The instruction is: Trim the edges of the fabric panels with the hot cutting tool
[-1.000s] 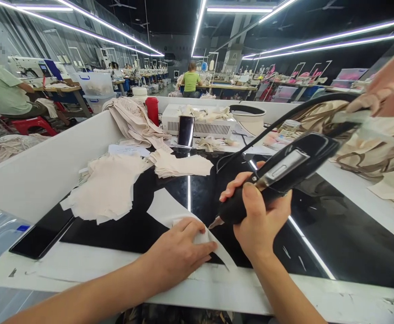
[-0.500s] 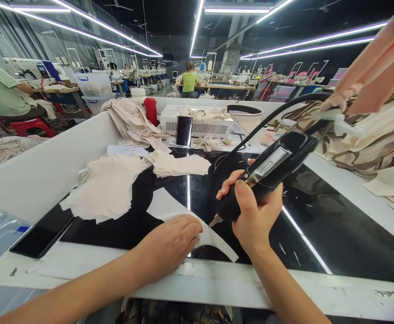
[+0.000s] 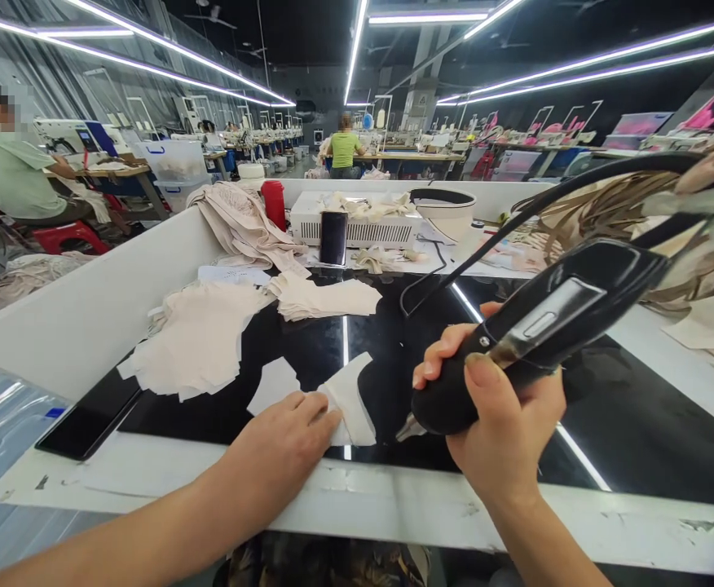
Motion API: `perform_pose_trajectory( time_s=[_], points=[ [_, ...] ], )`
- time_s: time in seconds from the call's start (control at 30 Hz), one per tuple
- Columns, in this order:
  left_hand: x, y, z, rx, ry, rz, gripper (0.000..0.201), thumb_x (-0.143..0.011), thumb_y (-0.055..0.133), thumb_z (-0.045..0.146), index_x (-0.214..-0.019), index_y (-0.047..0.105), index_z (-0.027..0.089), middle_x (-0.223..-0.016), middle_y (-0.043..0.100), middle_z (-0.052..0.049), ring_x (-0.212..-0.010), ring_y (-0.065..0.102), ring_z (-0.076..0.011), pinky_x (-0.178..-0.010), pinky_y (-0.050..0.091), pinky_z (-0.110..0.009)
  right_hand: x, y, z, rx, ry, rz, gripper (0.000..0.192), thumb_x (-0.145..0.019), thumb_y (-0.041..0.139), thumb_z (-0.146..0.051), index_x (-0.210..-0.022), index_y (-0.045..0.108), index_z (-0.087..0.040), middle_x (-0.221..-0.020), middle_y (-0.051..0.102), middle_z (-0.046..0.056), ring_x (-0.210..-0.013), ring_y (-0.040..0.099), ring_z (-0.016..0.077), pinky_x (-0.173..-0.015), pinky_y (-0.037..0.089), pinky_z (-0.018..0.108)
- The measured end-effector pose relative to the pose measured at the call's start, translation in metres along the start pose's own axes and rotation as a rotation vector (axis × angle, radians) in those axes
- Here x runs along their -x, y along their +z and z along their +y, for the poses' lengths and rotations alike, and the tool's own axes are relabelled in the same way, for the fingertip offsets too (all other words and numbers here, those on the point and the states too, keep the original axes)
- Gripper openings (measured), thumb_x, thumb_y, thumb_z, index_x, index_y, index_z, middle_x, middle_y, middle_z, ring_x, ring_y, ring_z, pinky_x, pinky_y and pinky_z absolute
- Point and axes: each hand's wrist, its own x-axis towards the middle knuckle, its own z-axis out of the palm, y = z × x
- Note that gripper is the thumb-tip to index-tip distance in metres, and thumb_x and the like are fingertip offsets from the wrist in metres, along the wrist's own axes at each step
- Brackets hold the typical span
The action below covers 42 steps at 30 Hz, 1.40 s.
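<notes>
My left hand has its fingers bunched on a small white fabric piece, which lies bent or folded on the glossy black tabletop. Parts of the piece stick out on both sides of the fingers, while its middle is hidden under them. My right hand is wrapped round a thick black corded handheld tool with a narrow metal tip. The tip points down left, close to the tabletop and a little right of the fabric, apart from it. The thumb lies along the tool's near side.
Left of centre lie a pile of cream fabric pieces and a smaller stack. One phone lies at the left; another leans on a white vented box. A black cable arches at right. Co-workers sit beyond.
The tool's tip has left the fabric and moved right and slightly down with my right hand. My left hand has shifted left, and the fabric piece has turned and bent under it.
</notes>
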Motion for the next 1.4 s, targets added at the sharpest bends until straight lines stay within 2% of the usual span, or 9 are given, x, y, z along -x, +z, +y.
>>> perform_pose_trajectory(
  time_s=[0.1,0.2,0.3,0.4,0.57,0.67,0.73,1.1,1.4],
  points=[
    [-0.001,-0.013,0.010,0.064,-0.028,-0.050,0.018,-0.109,0.066,0.007,-0.122,0.072,0.017,-0.118,0.074,-0.008,-0.101,0.076,-0.0266,-0.090,0.065,-0.040,0.004,0.001,0.002,-0.009,0.007,-0.005,0.044,-0.088,0.098,-0.040,-0.122,0.072,-0.030,-0.084,0.075,-0.006,-0.060,0.070,0.0139,-0.054,0.063,0.028],
    [-0.002,-0.020,0.015,0.039,-0.005,-0.036,0.011,-0.108,0.072,0.009,-0.112,0.073,0.019,-0.106,0.074,-0.004,-0.089,0.074,-0.0222,-0.078,0.060,-0.034,0.006,0.001,0.006,-0.015,0.017,0.000,0.045,-0.088,0.097,-0.041,-0.124,0.072,-0.031,-0.085,0.076,-0.006,-0.060,0.070,0.0139,-0.055,0.063,0.028],
    [-0.001,-0.014,0.015,-0.065,0.012,0.038,0.013,-0.104,0.074,0.005,-0.103,0.072,0.018,-0.097,0.071,-0.003,-0.079,0.069,-0.0224,-0.068,0.056,-0.035,0.007,0.001,0.008,-0.014,0.022,0.004,0.045,-0.088,0.098,-0.041,-0.123,0.071,-0.031,-0.085,0.075,-0.006,-0.061,0.070,0.0142,-0.055,0.063,0.028],
    [-0.002,-0.004,0.013,-0.127,0.054,0.171,0.019,-0.103,0.068,-0.001,-0.097,0.070,0.018,-0.093,0.070,-0.004,-0.076,0.066,-0.0240,-0.065,0.055,-0.037,0.009,0.002,0.009,-0.005,0.025,0.016,0.045,-0.086,0.098,-0.042,-0.121,0.071,-0.030,-0.085,0.076,-0.006,-0.060,0.070,0.0144,-0.055,0.063,0.029],
    [-0.017,0.004,0.012,0.029,0.341,0.358,0.017,-0.108,0.061,0.001,-0.111,0.071,0.014,-0.105,0.074,-0.006,-0.093,0.071,-0.0233,-0.082,0.062,-0.036,0.011,0.002,0.011,0.004,0.018,0.034,0.047,-0.086,0.098,-0.043,-0.121,0.070,-0.030,-0.084,0.075,-0.006,-0.060,0.069,0.0144,-0.055,0.062,0.029],
    [-0.030,0.010,0.011,0.071,0.494,0.405,0.017,-0.115,0.056,0.005,-0.113,0.072,0.012,-0.106,0.075,-0.007,-0.101,0.073,-0.0215,-0.094,0.062,-0.034,0.012,0.002,0.012,0.009,0.024,0.026,0.047,-0.087,0.097,-0.042,-0.123,0.069,-0.030,-0.085,0.075,-0.006,-0.061,0.070,0.0146,-0.057,0.063,0.029],
    [-0.036,0.016,0.008,0.072,0.538,0.412,0.018,-0.116,0.056,0.007,-0.113,0.073,0.012,-0.105,0.076,-0.007,-0.104,0.075,-0.0212,-0.098,0.062,-0.034,0.013,0.001,0.012,0.013,0.024,0.020,0.047,-0.087,0.097,-0.042,-0.123,0.069,-0.030,-0.086,0.074,-0.006,-0.062,0.070,0.0145,-0.057,0.063,0.029],
    [-0.036,0.028,-0.014,0.225,0.526,0.439,0.021,-0.117,0.055,0.008,-0.130,0.071,0.011,-0.116,0.080,-0.010,-0.114,0.076,-0.0214,-0.111,0.061,-0.033,0.014,0.001,0.008,0.048,-0.007,0.007,0.050,-0.089,0.096,-0.046,-0.127,0.067,-0.029,-0.085,0.072,-0.005,-0.060,0.068,0.0160,-0.055,0.061,0.031],
    [-0.032,0.030,-0.016,0.215,0.511,0.417,0.026,-0.117,0.052,0.007,-0.136,0.069,0.012,-0.118,0.080,-0.011,-0.116,0.076,-0.0214,-0.111,0.063,-0.036,0.013,0.004,0.006,0.006,-0.033,0.029,0.047,-0.086,0.099,-0.040,-0.123,0.072,-0.029,-0.082,0.076,-0.004,-0.058,0.068,0.0172,-0.050,0.060,0.032]
  ],
)
